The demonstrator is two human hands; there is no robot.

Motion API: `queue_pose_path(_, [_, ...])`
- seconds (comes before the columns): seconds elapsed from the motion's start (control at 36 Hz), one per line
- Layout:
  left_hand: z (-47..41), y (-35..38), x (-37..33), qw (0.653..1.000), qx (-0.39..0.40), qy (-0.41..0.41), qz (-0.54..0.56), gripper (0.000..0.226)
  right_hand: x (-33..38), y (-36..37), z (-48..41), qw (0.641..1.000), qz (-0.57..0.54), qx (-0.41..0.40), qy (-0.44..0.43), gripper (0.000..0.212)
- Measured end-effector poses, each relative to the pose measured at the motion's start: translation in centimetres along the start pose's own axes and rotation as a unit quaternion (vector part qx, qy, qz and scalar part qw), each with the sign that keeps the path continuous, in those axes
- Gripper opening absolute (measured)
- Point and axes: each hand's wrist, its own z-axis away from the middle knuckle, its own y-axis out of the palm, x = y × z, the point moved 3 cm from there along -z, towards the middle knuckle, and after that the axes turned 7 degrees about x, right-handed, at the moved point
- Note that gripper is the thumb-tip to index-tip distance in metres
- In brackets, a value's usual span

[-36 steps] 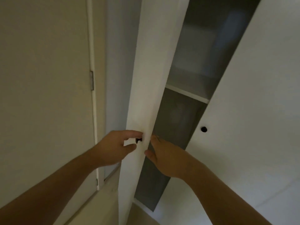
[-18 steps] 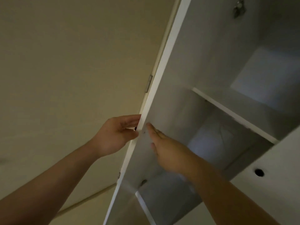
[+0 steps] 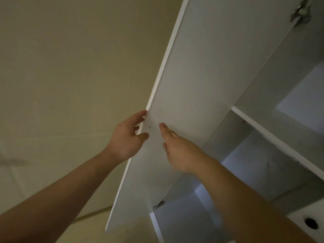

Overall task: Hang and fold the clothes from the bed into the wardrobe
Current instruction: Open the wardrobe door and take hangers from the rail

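Observation:
The white wardrobe's left door stands swung wide open, its inner face toward me. My left hand grips the door's outer edge, fingers curled round it with the thumb on the inner face. My right hand lies flat with straight fingers against the door's inner face, just right of the left hand. Inside the wardrobe I see bare white shelves with nothing on them. No clothes and no bed are in view.
A beige wall fills the left side behind the door. The wardrobe's right door, with a round dark hole, stays closed at the bottom right. Metal hinges show at the top right and lower middle.
The left door has swung from a narrow gap to wide open, showing the shelves. Both hands stayed on it, the left on the edge and the right on the inner face.

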Motion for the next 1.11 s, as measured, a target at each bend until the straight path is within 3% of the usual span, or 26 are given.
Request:
queue_pose_path(0.08, [0.7, 1.0, -0.8, 0.994, -0.068, 0.06, -0.059, 0.055, -1.5, 0.7, 1.0, 1.0, -0.013, 0.005, 0.016, 0.069])
queue_pose_path(0.14, [0.9, 2.4, -1.2, 0.992, -0.056, 0.087, -0.07, 0.05, -2.6, 1.1, 2.0, 0.999, -0.027, 0.008, 0.028, 0.066])
queue_pose_path(0.42, [0.0, 15.2, -2.4, 0.981, 0.19, 0.041, 0.023, 0.036, -11.1, 3.9, 11.5, 0.979, -0.058, -0.01, 0.194, 0.066])
queue_pose_path(0.53, [-0.1, 21.9, -3.4, 0.954, 0.288, 0.023, 0.081, 0.034, -14.9, 5.2, 17.3, 0.952, -0.091, -0.032, 0.29, 0.067])
queue_pose_path(0.78, [1.4, 36.8, -7.2, 0.869, 0.479, 0.098, 0.074, 0.027, -18.3, 7.8, 29.0, 0.879, -0.109, -0.08, 0.457, 0.073])
queue_pose_path(1.0, [2.7, 47.1, -10.1, 0.814, 0.565, 0.085, 0.108, 0.034, -17.9, 11.2, 33.7, 0.812, -0.159, -0.099, 0.553, 0.073])
queue_pose_path(1.11, [3.3, 48.7, -9.6, 0.812, 0.566, 0.057, 0.127, 0.026, -17.1, 12.3, 34.4, 0.791, -0.18, -0.096, 0.576, 0.072])
